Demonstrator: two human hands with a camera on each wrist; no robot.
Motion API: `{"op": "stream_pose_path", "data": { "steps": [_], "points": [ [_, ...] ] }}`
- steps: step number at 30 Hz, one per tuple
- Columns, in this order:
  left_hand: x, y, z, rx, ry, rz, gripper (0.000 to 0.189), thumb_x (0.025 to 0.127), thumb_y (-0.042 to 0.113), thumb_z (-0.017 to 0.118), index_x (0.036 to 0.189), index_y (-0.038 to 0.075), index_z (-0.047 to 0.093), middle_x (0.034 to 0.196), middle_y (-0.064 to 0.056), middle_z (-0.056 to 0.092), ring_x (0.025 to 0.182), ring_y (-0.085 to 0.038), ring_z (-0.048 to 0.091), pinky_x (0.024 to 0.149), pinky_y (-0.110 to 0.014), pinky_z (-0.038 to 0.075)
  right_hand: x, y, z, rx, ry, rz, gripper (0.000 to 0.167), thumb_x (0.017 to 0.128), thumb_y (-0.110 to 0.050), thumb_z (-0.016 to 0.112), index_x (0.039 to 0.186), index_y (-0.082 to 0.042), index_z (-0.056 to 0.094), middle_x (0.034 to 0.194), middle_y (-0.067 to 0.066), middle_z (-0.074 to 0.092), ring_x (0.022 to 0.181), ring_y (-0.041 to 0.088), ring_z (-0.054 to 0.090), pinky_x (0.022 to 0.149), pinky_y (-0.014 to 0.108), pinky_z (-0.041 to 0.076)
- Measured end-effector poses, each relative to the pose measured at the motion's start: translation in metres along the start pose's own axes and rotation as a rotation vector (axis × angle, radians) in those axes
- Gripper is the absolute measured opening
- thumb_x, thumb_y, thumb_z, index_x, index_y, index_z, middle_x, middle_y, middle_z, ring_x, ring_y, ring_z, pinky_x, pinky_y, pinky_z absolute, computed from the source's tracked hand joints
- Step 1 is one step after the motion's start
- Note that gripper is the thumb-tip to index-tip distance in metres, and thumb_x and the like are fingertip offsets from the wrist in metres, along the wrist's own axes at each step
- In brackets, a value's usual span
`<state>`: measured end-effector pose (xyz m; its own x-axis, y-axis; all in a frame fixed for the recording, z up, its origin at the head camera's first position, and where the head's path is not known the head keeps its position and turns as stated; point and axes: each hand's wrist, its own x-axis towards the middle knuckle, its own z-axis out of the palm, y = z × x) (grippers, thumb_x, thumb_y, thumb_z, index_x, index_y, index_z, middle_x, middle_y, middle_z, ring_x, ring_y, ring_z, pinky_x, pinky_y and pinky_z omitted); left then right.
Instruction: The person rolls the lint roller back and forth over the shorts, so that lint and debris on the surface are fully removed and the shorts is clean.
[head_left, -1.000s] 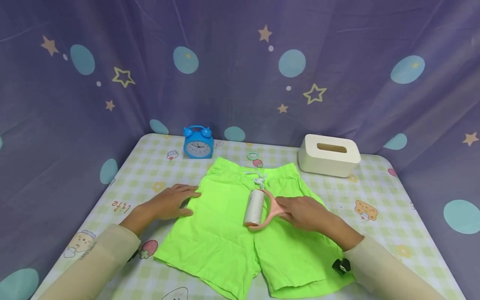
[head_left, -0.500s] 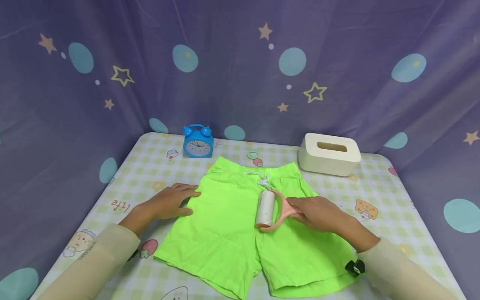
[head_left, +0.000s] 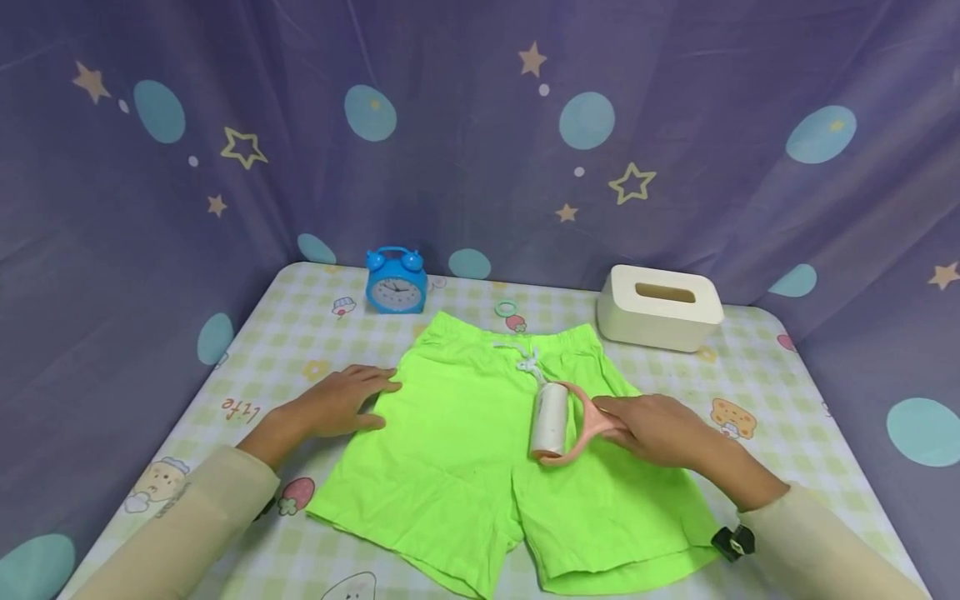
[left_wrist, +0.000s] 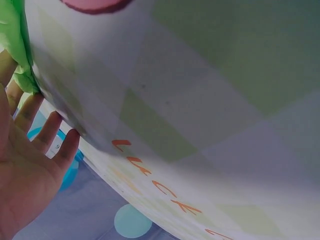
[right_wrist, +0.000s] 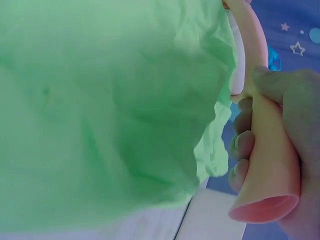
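Note:
Neon green shorts (head_left: 442, 433) lie spread flat on the table, with a white drawstring (head_left: 529, 364) at the waistband. My right hand (head_left: 660, 429) grips the pink handle of a lint roller (head_left: 551, 419), whose white roll rests on the shorts right of the middle. In the right wrist view the fingers wrap round the roller's handle (right_wrist: 272, 155). At the shorts' left edge rests my left hand (head_left: 337, 404), fingers extended and fingertips touching the fabric. The left wrist view shows that hand (left_wrist: 35, 150) with its fingers spread beside the green cloth (left_wrist: 12, 35).
A blue alarm clock (head_left: 397, 282) stands at the back left of the table. At the back right is a cream tissue box (head_left: 658, 308). A small green ring (head_left: 506, 309) lies behind the waistband. Purple curtain (head_left: 465, 167) walls enclose the table.
My right hand has moved the lint roller to the right across the shorts, from near the centre onto the right leg. The left hand has stayed in place.

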<state>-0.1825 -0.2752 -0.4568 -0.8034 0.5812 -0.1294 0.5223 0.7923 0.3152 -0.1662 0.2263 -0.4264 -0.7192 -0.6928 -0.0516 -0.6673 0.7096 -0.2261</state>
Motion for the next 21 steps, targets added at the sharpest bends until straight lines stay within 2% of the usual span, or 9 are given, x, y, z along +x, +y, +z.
{"op": "stream_pose_path", "data": {
  "steps": [6,17,21],
  "points": [
    [0.0,0.0,0.0,-0.005,-0.006,-0.003,0.06,0.095,0.035,0.073,0.148,0.013,0.055,0.158,-0.014,0.046,0.143,-0.042,0.042,0.107,-0.066,0.04,-0.016,0.009,-0.004,0.003,-0.013,0.024,0.034,0.1,-0.029,0.067,0.131,-0.018,0.065,0.081,-0.013,0.065,0.058,-0.004,0.044,0.056,0.021,0.039],
    [0.001,-0.003,0.002,-0.022,-0.019,-0.021,0.06,0.096,0.037,0.071,0.149,0.015,0.054,0.16,-0.012,0.044,0.144,-0.041,0.041,0.109,-0.066,0.038,-0.037,0.02,-0.014,-0.011,-0.023,0.032,0.038,0.099,-0.031,0.068,0.133,-0.016,0.066,0.099,-0.005,0.075,0.066,-0.005,0.05,0.059,0.021,0.042],
    [0.001,-0.002,0.002,-0.019,-0.019,-0.018,0.061,0.096,0.036,0.071,0.149,0.014,0.053,0.16,-0.013,0.044,0.144,-0.042,0.04,0.109,-0.066,0.037,-0.049,0.029,-0.018,-0.034,-0.025,0.042,0.039,0.098,-0.031,0.069,0.133,-0.017,0.067,0.091,-0.013,0.072,0.063,-0.007,0.046,0.058,0.022,0.039]
  ]
}}
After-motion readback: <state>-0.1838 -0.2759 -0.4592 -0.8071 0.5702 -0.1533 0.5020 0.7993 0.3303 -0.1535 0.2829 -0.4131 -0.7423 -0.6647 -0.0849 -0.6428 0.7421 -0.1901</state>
